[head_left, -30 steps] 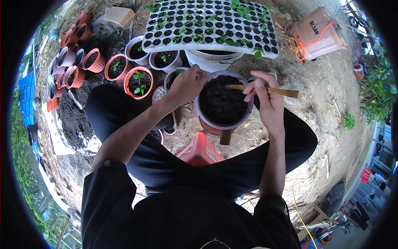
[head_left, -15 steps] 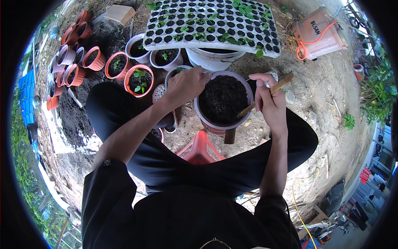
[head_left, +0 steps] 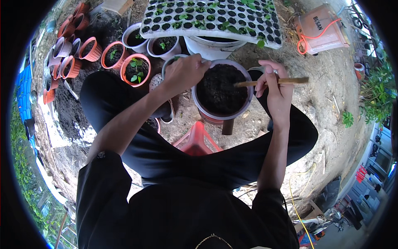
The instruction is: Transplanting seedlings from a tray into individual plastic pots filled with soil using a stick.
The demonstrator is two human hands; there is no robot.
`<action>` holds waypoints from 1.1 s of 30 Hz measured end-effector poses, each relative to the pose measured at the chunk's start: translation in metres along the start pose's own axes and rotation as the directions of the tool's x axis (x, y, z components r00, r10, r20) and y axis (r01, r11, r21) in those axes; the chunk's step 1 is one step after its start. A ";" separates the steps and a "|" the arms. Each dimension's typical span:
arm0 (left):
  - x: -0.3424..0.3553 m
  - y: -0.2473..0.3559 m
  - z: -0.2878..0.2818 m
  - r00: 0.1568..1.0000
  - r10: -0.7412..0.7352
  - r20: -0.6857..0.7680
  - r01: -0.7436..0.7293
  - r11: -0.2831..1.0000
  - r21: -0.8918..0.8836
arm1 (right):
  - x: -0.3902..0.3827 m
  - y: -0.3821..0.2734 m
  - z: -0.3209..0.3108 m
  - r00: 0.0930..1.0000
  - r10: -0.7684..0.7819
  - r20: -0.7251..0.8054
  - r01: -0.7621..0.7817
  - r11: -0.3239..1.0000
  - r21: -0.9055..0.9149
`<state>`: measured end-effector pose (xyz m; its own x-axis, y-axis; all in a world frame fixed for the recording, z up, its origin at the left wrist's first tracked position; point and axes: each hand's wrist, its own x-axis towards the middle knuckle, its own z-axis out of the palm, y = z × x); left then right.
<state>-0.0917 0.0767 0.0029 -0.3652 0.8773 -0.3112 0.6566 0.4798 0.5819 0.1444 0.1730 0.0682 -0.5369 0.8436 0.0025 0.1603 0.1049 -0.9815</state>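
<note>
A grey pot (head_left: 206, 108) full of dark soil sits in front of me between my knees. My left hand (head_left: 184, 71) grips its far left rim. My right hand (head_left: 274, 86) holds a wooden stick (head_left: 248, 83) almost level, its tip resting on the soil near the pot's right side. Behind the pot lies a black seedling tray (head_left: 207, 16) with several small green sprouts, resting on a white bucket (head_left: 209, 46).
Orange and white pots (head_left: 134, 68), some with seedlings, stand at the left beside a heap of dark soil (head_left: 66, 112). A red plastic stool (head_left: 195, 141) is under me. An orange sprayer tank (head_left: 319, 29) sits at the upper right on bare ground.
My right hand has swung the stick from tilted in the soil to nearly level, tip moved toward the pot's right. My left hand stays on the rim.
</note>
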 end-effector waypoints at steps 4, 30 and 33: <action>-0.001 -0.001 -0.001 1.000 0.007 -0.023 -0.007 1.000 -0.005 | -0.001 -0.012 -0.002 0.993 0.108 0.048 -0.107 0.994 -0.040; -0.001 0.000 0.000 1.000 0.023 -0.019 -0.024 0.997 -0.074 | 0.004 0.001 0.010 0.966 0.134 0.223 -0.159 0.982 0.098; -0.001 0.001 0.001 1.000 0.023 -0.018 -0.024 0.998 -0.066 | 0.002 0.008 0.022 0.987 0.062 0.149 -0.080 0.990 0.116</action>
<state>-0.0900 0.0767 0.0030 -0.3622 0.8877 -0.2843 0.6201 0.4571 0.6375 0.1260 0.1642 0.0560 -0.6437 0.7603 -0.0872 0.1058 -0.0244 -0.9941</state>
